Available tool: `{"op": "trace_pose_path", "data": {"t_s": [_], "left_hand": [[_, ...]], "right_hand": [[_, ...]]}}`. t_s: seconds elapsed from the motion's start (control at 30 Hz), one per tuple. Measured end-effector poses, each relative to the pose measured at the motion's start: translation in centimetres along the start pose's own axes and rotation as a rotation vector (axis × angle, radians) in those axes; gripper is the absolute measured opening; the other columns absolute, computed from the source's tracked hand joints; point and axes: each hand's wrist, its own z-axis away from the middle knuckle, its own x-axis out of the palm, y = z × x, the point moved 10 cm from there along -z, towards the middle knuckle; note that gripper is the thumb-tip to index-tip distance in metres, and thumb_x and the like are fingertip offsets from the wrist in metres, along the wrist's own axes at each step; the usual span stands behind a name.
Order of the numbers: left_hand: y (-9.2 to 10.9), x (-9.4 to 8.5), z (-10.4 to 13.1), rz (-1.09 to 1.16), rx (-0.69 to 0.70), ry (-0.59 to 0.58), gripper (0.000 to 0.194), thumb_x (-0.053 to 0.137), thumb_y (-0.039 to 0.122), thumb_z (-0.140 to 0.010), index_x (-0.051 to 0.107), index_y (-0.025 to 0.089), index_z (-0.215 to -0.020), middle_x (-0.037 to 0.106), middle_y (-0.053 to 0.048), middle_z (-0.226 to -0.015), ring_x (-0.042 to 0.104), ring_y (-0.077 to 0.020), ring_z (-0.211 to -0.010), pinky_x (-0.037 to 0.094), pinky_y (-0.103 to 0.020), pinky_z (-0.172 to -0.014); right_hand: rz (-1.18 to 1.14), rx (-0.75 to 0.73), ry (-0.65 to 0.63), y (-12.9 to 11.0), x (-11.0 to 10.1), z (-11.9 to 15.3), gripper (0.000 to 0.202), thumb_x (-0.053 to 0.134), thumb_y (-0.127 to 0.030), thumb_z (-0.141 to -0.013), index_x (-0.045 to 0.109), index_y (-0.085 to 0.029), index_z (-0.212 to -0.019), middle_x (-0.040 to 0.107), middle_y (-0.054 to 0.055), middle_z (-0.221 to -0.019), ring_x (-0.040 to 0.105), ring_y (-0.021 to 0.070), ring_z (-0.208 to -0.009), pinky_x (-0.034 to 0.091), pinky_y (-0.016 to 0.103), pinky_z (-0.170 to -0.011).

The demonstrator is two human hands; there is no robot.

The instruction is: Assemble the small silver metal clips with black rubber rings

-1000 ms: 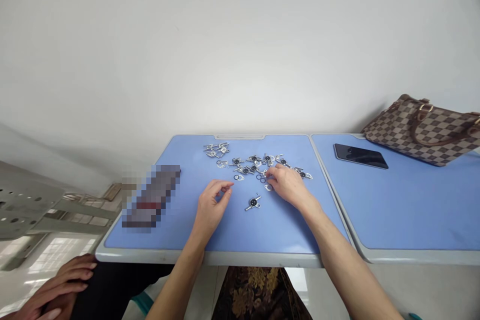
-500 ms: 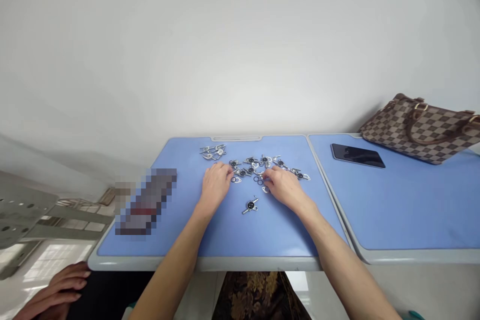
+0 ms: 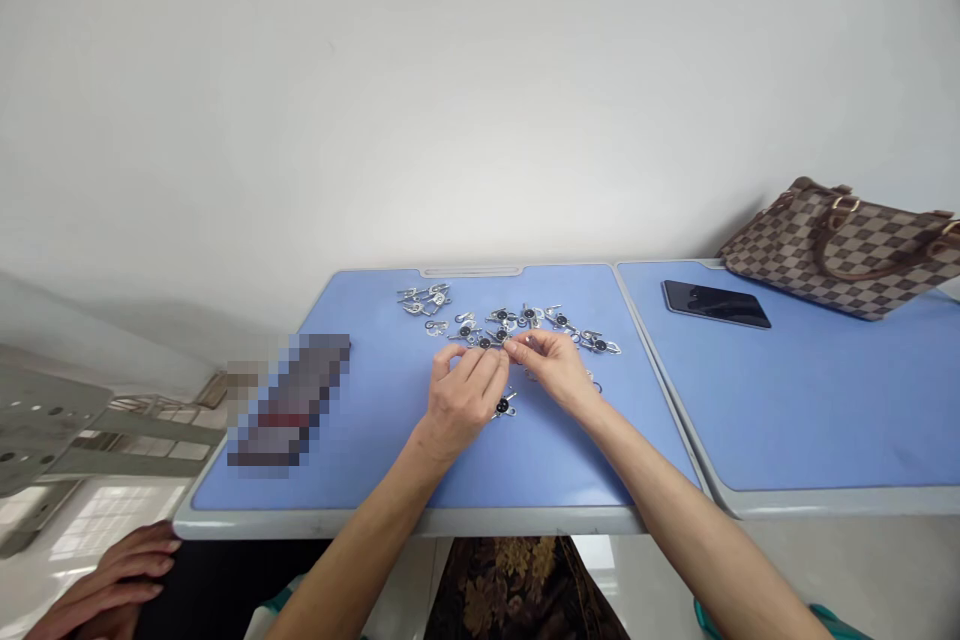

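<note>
Fingertips nearly meeting, my two hands are over the middle of the blue table (image 3: 375,420). My left hand (image 3: 466,398) is closed, its fingers bent down at a small thing I cannot make out. My right hand (image 3: 559,370) pinches at the same spot with thumb and forefinger; whatever is in the pinch is too small to name. Just beyond the fingers lies a loose group of small silver metal parts with round black centres (image 3: 529,314). One similar part (image 3: 502,406) sits nearer me, partly hidden by my left hand. A dark ring (image 3: 598,387) shows beside my right hand.
A little pile of plain silver metal pieces (image 3: 426,300) lies at the back left. A blurred dark object (image 3: 292,400) is on the left side. On the adjoining right table are a phone (image 3: 716,304) and a checkered handbag (image 3: 847,245). Another person's hand (image 3: 112,585) rests at lower left.
My left hand has moved right and toward me, now meeting my right hand, which has shifted slightly left. Small pieces near the left of the group are now uncovered.
</note>
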Motion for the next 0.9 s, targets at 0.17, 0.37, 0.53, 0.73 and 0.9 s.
{"op": "trace_pose_path", "data": {"t_s": [0.17,0.37,0.53,0.73,0.9], "left_hand": [[-2.5,0.3,0.7,0.249,-0.237,-0.092,0.016,0.049,0.025,-0.097,0.062,0.024,-0.106,0.07,-0.006,-0.099,0.064,-0.0208,-0.093,0.037,-0.041,-0.092],[-1.8,3.3,3.7,0.489,-0.326,-0.42,0.033,0.075,0.04,-0.079,0.056,0.021,-0.098,0.066,-0.004,-0.098,0.06,-0.0236,-0.093,0.041,-0.037,-0.081],[-1.6,4.7,4.6,0.55,-0.293,-0.516,0.012,0.065,0.021,-0.087,0.061,0.022,-0.098,0.066,-0.003,-0.103,0.059,-0.0233,-0.101,0.04,-0.038,-0.086],[-2.7,4.7,4.8,0.646,-0.371,-0.529,0.021,0.061,0.016,-0.086,0.065,0.025,-0.105,0.064,-0.004,-0.11,0.058,-0.0229,-0.107,0.041,-0.038,-0.092],[-2.7,4.7,4.8,0.661,-0.385,-0.517,0.016,0.062,0.02,-0.086,0.063,0.024,-0.102,0.066,-0.003,-0.106,0.058,-0.023,-0.105,0.041,-0.039,-0.091]], "right_hand": [[0.088,-0.007,0.029,-1.2,-1.2,0.2,0.034,0.063,-0.051,-0.081,0.067,-0.016,-0.081,0.063,0.0,-0.071,0.048,0.0112,-0.058,0.036,0.023,-0.054],[0.431,-0.007,-0.15,-2.1,-0.6,1.2,0.018,0.063,-0.035,-0.084,0.071,-0.019,-0.081,0.064,-0.001,-0.07,0.052,0.0121,-0.064,0.038,0.024,-0.061],[0.643,0.0,-0.234,-1.9,0.5,1.8,0.009,0.063,-0.024,-0.083,0.07,-0.019,-0.084,0.065,-0.002,-0.074,0.053,0.0111,-0.066,0.037,0.023,-0.062],[0.78,-0.087,-0.356,-2.3,1.5,2.2,0.009,0.059,-0.017,-0.086,0.068,-0.019,-0.086,0.067,-0.001,-0.077,0.056,0.0108,-0.067,0.037,0.023,-0.064],[0.948,-0.123,-0.434,-2.1,2.8,3.0,0.011,0.059,-0.016,-0.087,0.07,-0.019,-0.084,0.069,0.0,-0.076,0.058,0.0125,-0.068,0.035,0.024,-0.063]]}}
